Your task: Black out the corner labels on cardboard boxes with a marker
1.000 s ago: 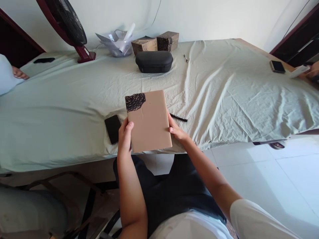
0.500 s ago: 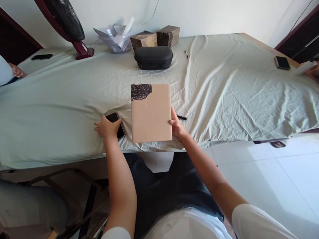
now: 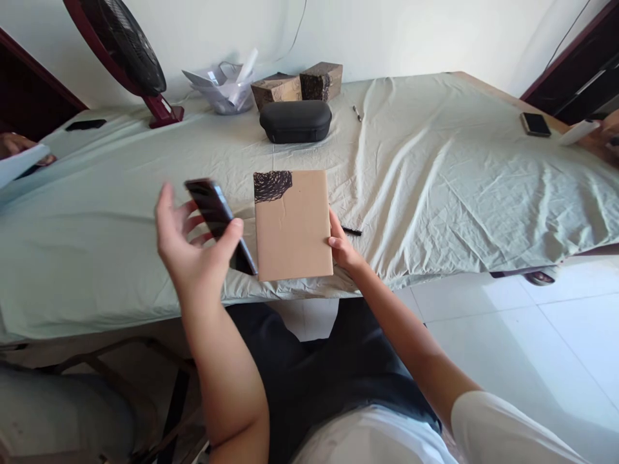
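Note:
My left hand [image 3: 196, 241] grips a dark smartphone [image 3: 215, 209] between thumb and fingers; the phone is tilted and raised off the cloth, its lower end close to the cardboard box. The fingers behind it are partly hidden and blurred. In my right hand [image 3: 342, 243] is the right edge of a brown cardboard box [image 3: 293, 235], thumb on the front, other fingers mostly hidden behind. Black scribble covers the box's upper left corner. Just right of that hand, a black pen [image 3: 352, 231] lies on the cloth.
A pale green cloth [image 3: 411, 193] covers the table. Toward the wall stand a black case [image 3: 296, 122], two patterned boxes [image 3: 322, 80], a clear plastic basket [image 3: 220, 96] and a fan [image 3: 164, 115]. Another pen [image 3: 356, 113] and phones [image 3: 535, 124] lie about. People's hands show at both sides.
My left hand has closed on the smartphone and lifted it from the cloth, tilting it upward. My right hand still holds the cardboard box in nearly the same place.

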Available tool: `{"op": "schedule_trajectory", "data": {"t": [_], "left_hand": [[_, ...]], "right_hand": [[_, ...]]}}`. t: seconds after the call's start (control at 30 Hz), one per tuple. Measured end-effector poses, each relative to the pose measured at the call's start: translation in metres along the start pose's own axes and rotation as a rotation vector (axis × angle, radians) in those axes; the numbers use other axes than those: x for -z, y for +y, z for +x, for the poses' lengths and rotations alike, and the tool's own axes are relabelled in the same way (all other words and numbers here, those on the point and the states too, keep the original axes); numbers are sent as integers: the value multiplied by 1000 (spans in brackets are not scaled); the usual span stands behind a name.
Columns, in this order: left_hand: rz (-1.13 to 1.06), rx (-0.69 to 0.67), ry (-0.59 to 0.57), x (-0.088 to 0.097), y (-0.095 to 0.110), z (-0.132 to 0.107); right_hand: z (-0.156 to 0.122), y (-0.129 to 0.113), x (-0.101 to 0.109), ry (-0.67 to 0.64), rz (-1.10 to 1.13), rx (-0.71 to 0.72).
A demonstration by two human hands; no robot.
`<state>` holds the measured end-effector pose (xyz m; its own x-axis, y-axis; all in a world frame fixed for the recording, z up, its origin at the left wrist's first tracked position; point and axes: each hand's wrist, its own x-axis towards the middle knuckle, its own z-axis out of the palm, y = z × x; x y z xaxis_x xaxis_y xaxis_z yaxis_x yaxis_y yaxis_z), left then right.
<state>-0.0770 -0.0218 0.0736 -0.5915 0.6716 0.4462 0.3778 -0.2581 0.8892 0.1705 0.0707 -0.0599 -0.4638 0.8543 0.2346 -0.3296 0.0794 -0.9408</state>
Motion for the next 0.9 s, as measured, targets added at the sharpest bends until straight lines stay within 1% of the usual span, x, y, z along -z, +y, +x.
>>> {"op": "schedule_trajectory", "data": {"t": [0.07,0.13,0.23,0.33,0.4,0.53,0.63,0.7,0.77,0.83,0.9], "left_hand": [[25,-91,-83,-18,24,-10],[72,-133,-150,-32,35,-14],[133,-115,-169,-43,34,-9],[102,-123,-135,-46,29,-1],[105,-150,-131,-48,27,4],[189,-176,-150,-49,26,7],[251,-173,-178,-44,24,10],[280,-139,-134,-37,16,16],[301,-77,-43,-28,-1,26],[326,22,18,-20,-27,39],[418,131,42,-13,-57,51]], "right_hand": [[-1,0,1,-9,2,9],[-1,0,2,-7,-17,-6],[-2,0,2,4,-42,-27],[-2,0,2,-1,-41,-36],[-2,0,2,-12,-43,-47],[-1,1,2,-16,-31,-30],[-1,3,4,-19,-11,-16],[-1,5,6,-22,-1,-14],[-2,7,7,-18,12,-11],[-2,10,9,-9,21,-10],[-1,12,9,-6,23,-14]]}}
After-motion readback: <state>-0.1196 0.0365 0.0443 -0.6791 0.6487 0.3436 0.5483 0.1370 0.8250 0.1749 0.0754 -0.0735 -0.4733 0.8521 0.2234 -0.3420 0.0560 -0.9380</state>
